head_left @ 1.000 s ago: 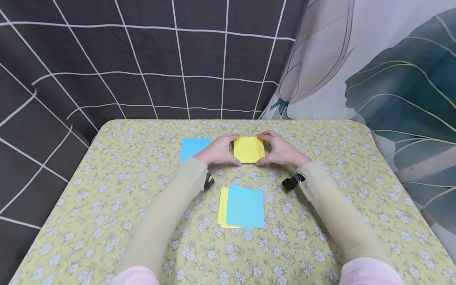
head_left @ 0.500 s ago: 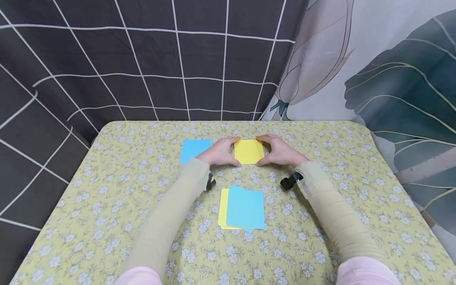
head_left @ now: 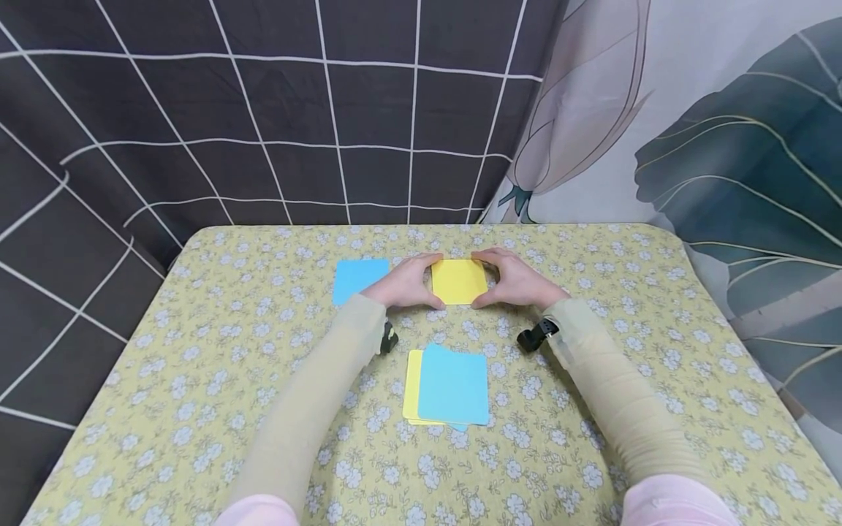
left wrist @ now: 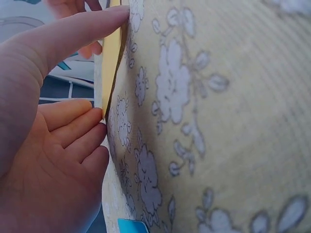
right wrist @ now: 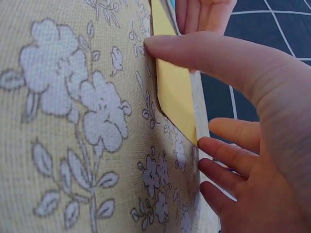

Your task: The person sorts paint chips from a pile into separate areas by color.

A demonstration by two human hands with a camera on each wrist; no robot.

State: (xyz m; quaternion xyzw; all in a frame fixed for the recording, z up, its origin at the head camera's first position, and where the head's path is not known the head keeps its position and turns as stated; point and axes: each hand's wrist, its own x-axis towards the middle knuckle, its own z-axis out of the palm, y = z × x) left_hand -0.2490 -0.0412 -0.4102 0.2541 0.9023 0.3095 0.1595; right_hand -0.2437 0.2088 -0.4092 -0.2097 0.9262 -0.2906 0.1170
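Observation:
A square yellow card lies flat on the flowered tablecloth toward the far side, between both hands. My left hand holds its left side, thumb at the near corner and fingers at the far corner. On the opposite side my right hand grips it the same way. Both wrist views show the thumbs and fingertips right at the edges of the yellow card. Left of it lies a square blue card, its right part hidden behind the left hand.
Nearer the person is a loose pile of blue and yellow cards, a blue one on top, set slightly askew. A dark curtain with white grid lines hangs behind the table, and a patterned curtain is on the right.
The yellow card has sunk slightly toward the cloth and squared up a little between the hands. Over the last half second the hands have stayed nearly still.

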